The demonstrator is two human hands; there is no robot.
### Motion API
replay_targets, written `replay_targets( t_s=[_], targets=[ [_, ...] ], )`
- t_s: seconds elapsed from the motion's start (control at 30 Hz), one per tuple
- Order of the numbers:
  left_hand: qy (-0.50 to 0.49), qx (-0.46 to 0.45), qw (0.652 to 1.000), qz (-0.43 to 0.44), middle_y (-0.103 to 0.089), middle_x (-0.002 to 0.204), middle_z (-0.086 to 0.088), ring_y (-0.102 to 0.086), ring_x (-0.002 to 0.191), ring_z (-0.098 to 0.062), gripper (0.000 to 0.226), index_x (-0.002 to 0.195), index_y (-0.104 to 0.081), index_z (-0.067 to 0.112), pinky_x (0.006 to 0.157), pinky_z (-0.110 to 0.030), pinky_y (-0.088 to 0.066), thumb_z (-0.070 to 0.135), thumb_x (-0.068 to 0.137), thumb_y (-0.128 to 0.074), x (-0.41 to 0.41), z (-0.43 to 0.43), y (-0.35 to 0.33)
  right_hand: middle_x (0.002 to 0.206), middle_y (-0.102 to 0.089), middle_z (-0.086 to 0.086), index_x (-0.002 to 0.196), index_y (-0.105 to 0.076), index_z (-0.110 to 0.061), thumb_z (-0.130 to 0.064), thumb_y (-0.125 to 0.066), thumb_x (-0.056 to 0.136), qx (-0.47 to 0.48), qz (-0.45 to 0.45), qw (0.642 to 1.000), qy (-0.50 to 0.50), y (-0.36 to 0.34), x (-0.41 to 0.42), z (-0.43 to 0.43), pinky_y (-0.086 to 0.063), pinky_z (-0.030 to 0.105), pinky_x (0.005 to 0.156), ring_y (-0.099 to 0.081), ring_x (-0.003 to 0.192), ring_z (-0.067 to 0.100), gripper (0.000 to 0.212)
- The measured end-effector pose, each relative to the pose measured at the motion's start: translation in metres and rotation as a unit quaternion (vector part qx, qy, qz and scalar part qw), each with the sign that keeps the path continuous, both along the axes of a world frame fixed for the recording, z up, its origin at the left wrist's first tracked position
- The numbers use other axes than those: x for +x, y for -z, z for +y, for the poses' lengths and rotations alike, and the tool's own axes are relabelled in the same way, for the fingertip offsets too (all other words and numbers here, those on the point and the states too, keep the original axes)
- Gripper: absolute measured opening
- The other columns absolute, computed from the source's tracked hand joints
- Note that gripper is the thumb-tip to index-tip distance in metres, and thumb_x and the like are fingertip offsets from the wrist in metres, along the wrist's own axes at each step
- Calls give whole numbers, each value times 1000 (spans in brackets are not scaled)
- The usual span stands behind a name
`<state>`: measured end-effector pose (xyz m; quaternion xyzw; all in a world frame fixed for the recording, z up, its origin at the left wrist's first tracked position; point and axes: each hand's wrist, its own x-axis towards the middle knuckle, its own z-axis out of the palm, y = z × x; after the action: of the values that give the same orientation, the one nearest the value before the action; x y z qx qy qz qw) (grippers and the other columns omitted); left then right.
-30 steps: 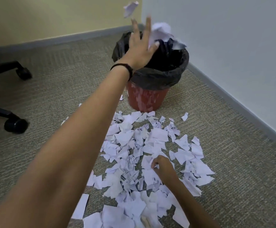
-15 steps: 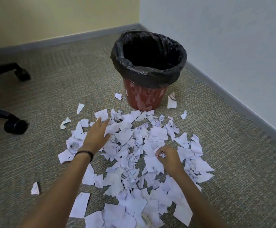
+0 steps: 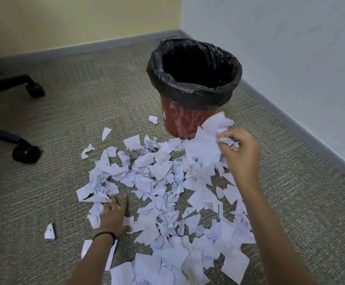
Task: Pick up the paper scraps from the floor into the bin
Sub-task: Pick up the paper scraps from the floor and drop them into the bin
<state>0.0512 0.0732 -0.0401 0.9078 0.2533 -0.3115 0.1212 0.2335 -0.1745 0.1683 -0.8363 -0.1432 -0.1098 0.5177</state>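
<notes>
I see the left hand (image 3: 114, 215) has slid back to the near-left edge of the paper scraps (image 3: 163, 192), fingers straight and flat on them. The right hand (image 3: 240, 154) has lifted, fingers curled round a crumpled bunch (image 3: 205, 147) before the black-lined bin (image 3: 188, 96).

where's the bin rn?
Head view, upper centre-right: the bin stands on the carpet near the wall corner, just beyond the paper scraps and the right hand.

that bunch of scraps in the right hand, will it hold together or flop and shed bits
Probably floppy: the bunch of scraps droops from the right hand. Likely light: thin torn paper. Loose pieces may drop, since only its top is pinched.
</notes>
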Motion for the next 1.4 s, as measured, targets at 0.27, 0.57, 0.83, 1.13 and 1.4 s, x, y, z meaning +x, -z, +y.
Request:
replay_targets(
  t_s=[0.27, 0.57, 0.83, 1.13, 1.4],
  targets=[
    [-19, -27, 999, -25, 18, 155, -19, 5, 144, -42, 108, 150, 11, 18, 115, -47, -25, 38, 80, -70, 1, 3, 3, 91, -61, -5, 90, -63, -24, -13, -69, 80, 91, -108, 986, 89, -61, 58, 41, -45, 7, 66, -55, 74, 1, 16],
    [-7, -5, 1000, -23, 14, 156, -19, -2, 143, -45, 106, 150, 8, 21, 113, -47, -29, 37, 80, -71, 3, 3, 4, 136, -39, 16, 134, -43, -10, -14, -56, 88, -131, -22, 991, 17, -69, 145, 100, -28, 9, 85, -49, 115, 20, 48],
    [4, 20, 1000, -19, 13, 155, -21, -8, 142, -44, 106, 150, 8, 21, 110, -46, -35, 38, 80, -70, 4, -1, 2, 131, -42, 8, 109, -61, -11, 1, -47, 88, -27, -66, 997, 27, -11, 106, 69, -39, 23, 106, -41, 123, 9, 28],
    [0, 10, 1000, -30, 13, 155, -20, -5, 142, -45, 107, 150, 8, 22, 109, -46, -35, 36, 80, -71, 3, 1, 5, 129, -45, 17, 121, -55, -9, -6, -57, 90, -212, 129, 960, -133, 122, 44, 24, -31, 29, 103, -42, 125, 29, 31],
    [-6, 2, 1000, -29, 13, 155, -20, -4, 142, -46, 109, 150, 6, 24, 110, -48, -34, 36, 77, -74, 4, 2, 4, 156, 2, 9, 143, -29, -30, -40, -69, 80, -305, 294, 834, -353, 184, -22, 45, -25, 43, 113, -7, 144, 26, 75]
  ],
)
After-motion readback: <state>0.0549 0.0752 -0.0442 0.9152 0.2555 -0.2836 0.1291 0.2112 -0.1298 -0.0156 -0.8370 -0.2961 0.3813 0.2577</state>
